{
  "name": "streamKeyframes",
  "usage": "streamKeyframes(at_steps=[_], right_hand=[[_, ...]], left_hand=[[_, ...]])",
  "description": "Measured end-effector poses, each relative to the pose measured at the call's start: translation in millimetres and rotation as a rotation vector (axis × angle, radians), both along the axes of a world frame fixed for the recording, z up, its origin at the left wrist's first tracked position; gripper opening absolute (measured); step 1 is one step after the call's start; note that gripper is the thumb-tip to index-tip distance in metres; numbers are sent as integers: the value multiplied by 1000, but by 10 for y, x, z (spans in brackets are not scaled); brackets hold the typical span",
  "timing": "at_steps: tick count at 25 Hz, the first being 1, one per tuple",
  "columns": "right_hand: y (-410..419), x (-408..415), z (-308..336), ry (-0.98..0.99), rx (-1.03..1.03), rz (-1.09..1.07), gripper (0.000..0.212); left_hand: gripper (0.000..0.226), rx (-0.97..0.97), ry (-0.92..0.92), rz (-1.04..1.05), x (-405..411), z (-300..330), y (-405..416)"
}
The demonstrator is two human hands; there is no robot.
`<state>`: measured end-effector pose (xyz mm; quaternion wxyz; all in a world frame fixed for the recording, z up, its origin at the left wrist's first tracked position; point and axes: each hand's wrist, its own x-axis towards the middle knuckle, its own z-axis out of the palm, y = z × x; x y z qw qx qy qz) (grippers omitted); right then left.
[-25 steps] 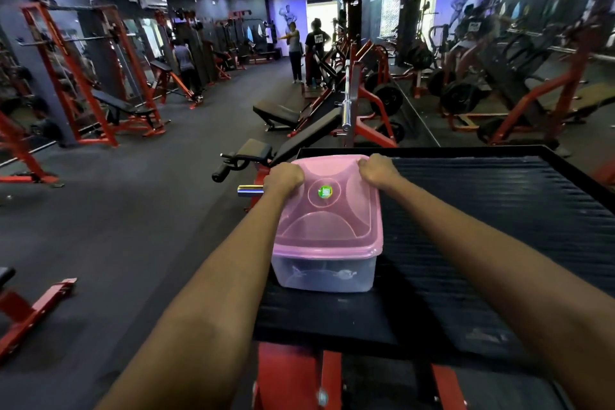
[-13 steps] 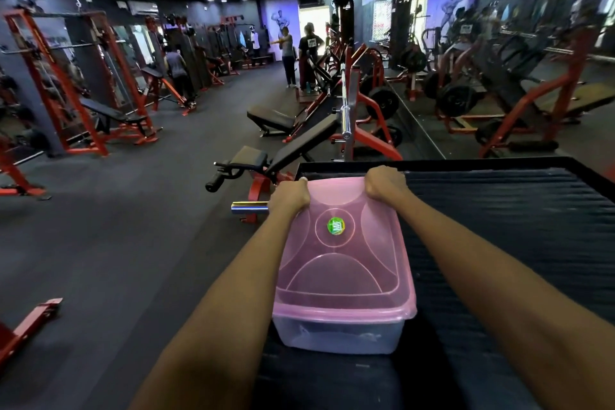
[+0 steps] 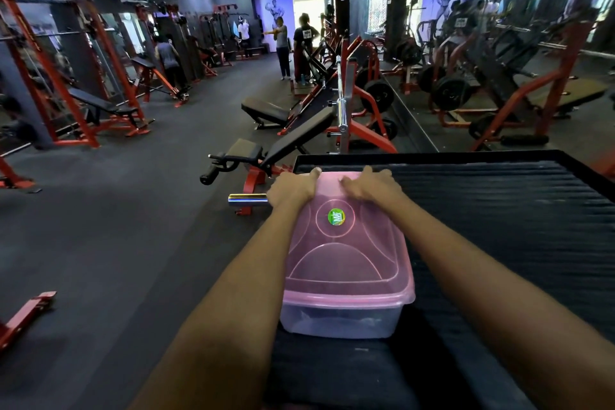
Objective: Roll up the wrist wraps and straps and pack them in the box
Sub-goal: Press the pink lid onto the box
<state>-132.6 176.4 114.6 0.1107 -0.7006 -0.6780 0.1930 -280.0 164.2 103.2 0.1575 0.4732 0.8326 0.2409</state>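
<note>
A clear plastic box with a translucent pink lid and a green round sticker stands on the black ribbed platform. The lid sits on the box. Dark shapes show faintly through the front wall; I cannot make out the wraps or straps. My left hand grips the lid's far left corner, thumb on top and fingers hidden over the edge. My right hand lies on the far part of the lid, its fingers spread and pointing left, slightly blurred.
The platform's raised black rim runs along the far side. A chrome bar end sticks out left of the box. Red-framed benches and racks fill the gym floor beyond, and several people stand far back.
My right hand has let go of the lid's far edge and now lies spread on top of it. My left hand stays at the far left corner. The box fills more of the view.
</note>
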Motion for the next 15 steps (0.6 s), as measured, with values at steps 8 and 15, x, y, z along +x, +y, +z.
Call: streamKeyframes(at_steps=[8, 15], right_hand=[[-438, 51, 24, 217, 234, -9, 57], [-1094, 277, -1, 199, 64, 56, 64]], left_hand=[[51, 97, 186, -230, 126, 108, -424], [65, -6, 208, -168, 231, -122, -1187]])
